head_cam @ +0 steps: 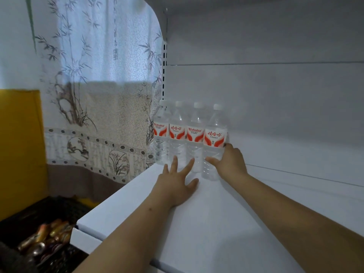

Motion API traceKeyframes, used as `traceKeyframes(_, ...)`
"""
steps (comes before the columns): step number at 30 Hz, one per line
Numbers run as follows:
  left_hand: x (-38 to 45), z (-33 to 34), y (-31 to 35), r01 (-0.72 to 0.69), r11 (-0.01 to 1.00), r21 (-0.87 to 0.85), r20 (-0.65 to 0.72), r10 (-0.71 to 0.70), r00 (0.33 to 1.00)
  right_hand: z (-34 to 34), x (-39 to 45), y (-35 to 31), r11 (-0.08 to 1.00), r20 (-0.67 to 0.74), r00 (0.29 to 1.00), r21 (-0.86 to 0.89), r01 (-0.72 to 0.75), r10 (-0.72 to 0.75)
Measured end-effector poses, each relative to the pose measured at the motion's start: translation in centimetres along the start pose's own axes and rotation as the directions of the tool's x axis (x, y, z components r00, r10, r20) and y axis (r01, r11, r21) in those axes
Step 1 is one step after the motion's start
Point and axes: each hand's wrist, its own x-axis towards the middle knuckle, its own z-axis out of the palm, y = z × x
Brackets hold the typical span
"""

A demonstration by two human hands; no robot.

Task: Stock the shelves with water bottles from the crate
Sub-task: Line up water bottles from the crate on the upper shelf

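While right hand grips rightmost bottle on shelf, left hand lies flat, fingers spread.

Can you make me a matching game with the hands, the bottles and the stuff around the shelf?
Things:
1. right hand
2. left hand
3. bottle caps
4. black crate

What fits:
A. white
B. low down to the left of the shelf
C. grips the rightmost bottle
D. fingers spread out flat on the shelf

Pairs: 1-C, 2-D, 3-A, 4-B
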Motion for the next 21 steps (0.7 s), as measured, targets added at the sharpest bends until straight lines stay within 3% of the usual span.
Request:
traceKeyframes(7, 0.3, 0.1, -0.1, -0.005, 0.997, 0.079, 0.035, 0.002, 0.999, -0.1, -0.3, -0.3, 1.0, -0.056, 0.998, -0.008, 0.016, -0.017)
traceKeyframes(13, 0.2, 0.0, 0.0, -0.005, 0.997, 0.083, 0.05, 0.001, 0.999, 0.7, -2.0, -0.4, 0.994, -0.054, 0.997, -0.095, 0.054, -0.06)
traceKeyframes(21, 0.1, 0.0, 0.0, -0.016, 0.997, 0.07, 0.046, 0.013, 0.999, 1.2, -1.0, -0.1, 0.996, -0.096, 0.995, -0.083, 0.019, -0.027)
